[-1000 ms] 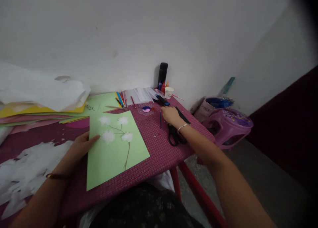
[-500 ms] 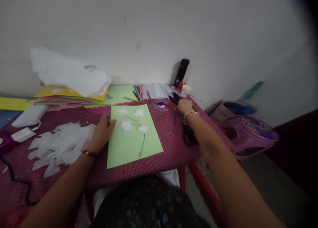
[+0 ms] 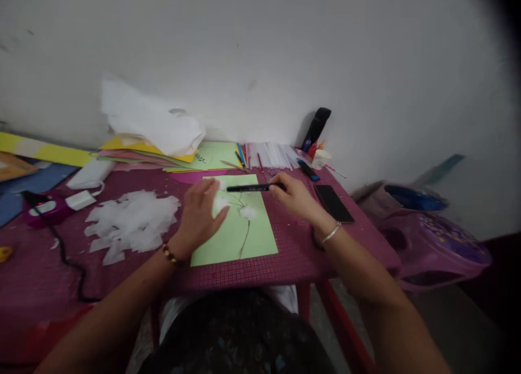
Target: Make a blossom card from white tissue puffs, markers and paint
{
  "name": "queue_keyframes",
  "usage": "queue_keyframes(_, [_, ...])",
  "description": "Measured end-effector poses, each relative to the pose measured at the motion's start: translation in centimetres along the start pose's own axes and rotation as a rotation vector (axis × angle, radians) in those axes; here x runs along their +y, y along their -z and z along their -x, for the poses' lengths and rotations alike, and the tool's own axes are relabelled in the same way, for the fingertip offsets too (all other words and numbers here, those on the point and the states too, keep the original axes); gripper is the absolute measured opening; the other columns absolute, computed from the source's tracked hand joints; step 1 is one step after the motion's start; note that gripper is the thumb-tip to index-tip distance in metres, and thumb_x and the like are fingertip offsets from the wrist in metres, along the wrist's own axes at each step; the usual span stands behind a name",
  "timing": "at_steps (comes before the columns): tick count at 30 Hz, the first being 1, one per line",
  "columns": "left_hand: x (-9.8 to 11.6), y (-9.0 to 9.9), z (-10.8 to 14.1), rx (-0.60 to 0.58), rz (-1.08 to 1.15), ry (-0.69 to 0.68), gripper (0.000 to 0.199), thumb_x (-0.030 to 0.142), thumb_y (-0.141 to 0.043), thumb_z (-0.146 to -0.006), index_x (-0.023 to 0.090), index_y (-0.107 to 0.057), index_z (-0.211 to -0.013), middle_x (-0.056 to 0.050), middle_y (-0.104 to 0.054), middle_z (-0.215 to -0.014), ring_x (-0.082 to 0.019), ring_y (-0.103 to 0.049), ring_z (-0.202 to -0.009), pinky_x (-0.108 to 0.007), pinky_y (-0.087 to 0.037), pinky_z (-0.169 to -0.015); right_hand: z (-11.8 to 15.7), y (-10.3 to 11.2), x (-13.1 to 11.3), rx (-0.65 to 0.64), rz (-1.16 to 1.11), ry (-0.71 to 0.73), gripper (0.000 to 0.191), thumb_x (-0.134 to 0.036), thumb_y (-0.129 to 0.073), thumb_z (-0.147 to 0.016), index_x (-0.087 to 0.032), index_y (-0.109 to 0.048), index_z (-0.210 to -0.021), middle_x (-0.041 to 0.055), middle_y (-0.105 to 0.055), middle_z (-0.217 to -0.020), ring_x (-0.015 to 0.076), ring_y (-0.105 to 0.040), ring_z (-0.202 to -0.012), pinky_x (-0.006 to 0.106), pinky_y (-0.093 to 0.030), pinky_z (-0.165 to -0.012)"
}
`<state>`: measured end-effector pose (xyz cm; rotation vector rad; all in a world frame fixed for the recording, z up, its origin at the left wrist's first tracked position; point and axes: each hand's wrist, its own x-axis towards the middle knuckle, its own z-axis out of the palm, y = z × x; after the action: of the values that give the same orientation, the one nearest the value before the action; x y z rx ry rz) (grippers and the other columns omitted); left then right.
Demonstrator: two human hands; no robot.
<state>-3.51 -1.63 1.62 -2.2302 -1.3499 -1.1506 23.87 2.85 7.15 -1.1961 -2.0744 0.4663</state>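
Pink checked cloth [image 3: 244, 273] covers the table, near edge running just in front of the person. Green sheet [image 3: 258, 238] lies flat on it, with drawn branches and white fluffy tufts [image 3: 247, 213]. Left hand [image 3: 199, 216] is spread wide over the sheet's left side, holding nothing; can't tell if the palm touches paper. Right hand [image 3: 295, 195] pinches one end of a black pen [image 3: 248, 188], held roughly level across the sheet's upper part. My read: step in hand is getting the pen ready over the sheet. Next move would call for checking the cap (can't tell if it's on), a steadying left palm and care around the tufts. White scraps [image 3: 132, 222] pile left of the sheet; phone [image 3: 334, 203] lies right of the right hand. Off the table, right: purple stool [image 3: 439, 243], and behind it a bucket-like container [image 3: 372, 195] with something blue inside. Far back by the wall: white cup [image 3: 321, 158], contents not visible, beside small bottles [image 3: 312, 149], one looking red.
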Motion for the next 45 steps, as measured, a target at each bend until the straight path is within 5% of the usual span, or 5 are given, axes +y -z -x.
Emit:
queue_keyframes(12, [5.9,6.0,0.8,-0.643,0.045,0.057,0.027,0.045,-0.051,-0.093,0.021,-0.061,-0.088,-0.008,-0.064,-0.070,-0.023,-0.060,-0.058,-0.031,-0.035,-0.051,6.9,-2.7,-7.2,-0.338,-0.874,-0.085,0.024,-0.044,-0.064,-0.085,-0.024,-0.068,-0.097,-0.0064,-0.048,-0.057,0.0091,-0.039,-0.046,0.025,-0.029,-0.045])
queue_keyframes(19, [4.8,8.1,2.1,-0.819,0.175,0.180,0.031,0.049,-0.045,-0.094,0.023,-0.059,-0.086,-0.005,-0.064,-0.066,-0.021,-0.057,-0.054,-0.031,-0.030,-0.051,8.7,-1.8,-5.8,-0.072,-1.154,-0.326,0.027,-0.046,-0.059,-0.087,-0.022,-0.071,-0.087,-0.0114,-0.026,-0.040,0.0079,-0.021,-0.037,0.025,-0.024,-0.041])
queue_keyframes(22, [2.2,9.2,3.3,-0.784,0.267,0.352,0.037,0.049,-0.036,-0.096,0.021,-0.057,-0.084,-0.004,-0.064,-0.074,-0.020,-0.058,-0.064,-0.031,-0.038,-0.060,8.1,1.3,-3.1,0.309,-1.259,-0.350,0.018,-0.037,-0.056,-0.088,-0.023,-0.067,-0.083,-0.0120,-0.022,-0.039,0.0072,-0.012,-0.038,0.023,-0.022,-0.041])
queue_keyframes(30, [5.0,7.6,3.8,-0.602,0.571,0.548,0.037,0.051,-0.039,-0.093,0.019,-0.049,-0.078,0.002,-0.044,-0.068,-0.014,-0.040,-0.062,-0.027,-0.032,-0.056,8.5,-3.7,-3.2,-0.235,-0.989,-0.350,0.031,-0.044,-0.057,-0.089,-0.016,-0.068,-0.097,-0.0100,-0.036,-0.046,0.0075,-0.030,-0.043,0.025,-0.028,-0.048])
queue_keyframes(45, [7.1,4.0,6.8,-0.621,1.454,0.923,0.040,0.052,-0.054,-0.089,0.021,-0.038,-0.070,0.010,-0.032,-0.054,-0.005,-0.021,-0.041,-0.021,-0.021,-0.040,9.9,-6.5,-5.9,-0.268,-0.936,-0.248,0.022,-0.037,-0.049,-0.093,-0.018,-0.052,-0.106,-0.0092,-0.046,-0.054,0.0092,-0.041,-0.050,0.024,-0.031,-0.052])
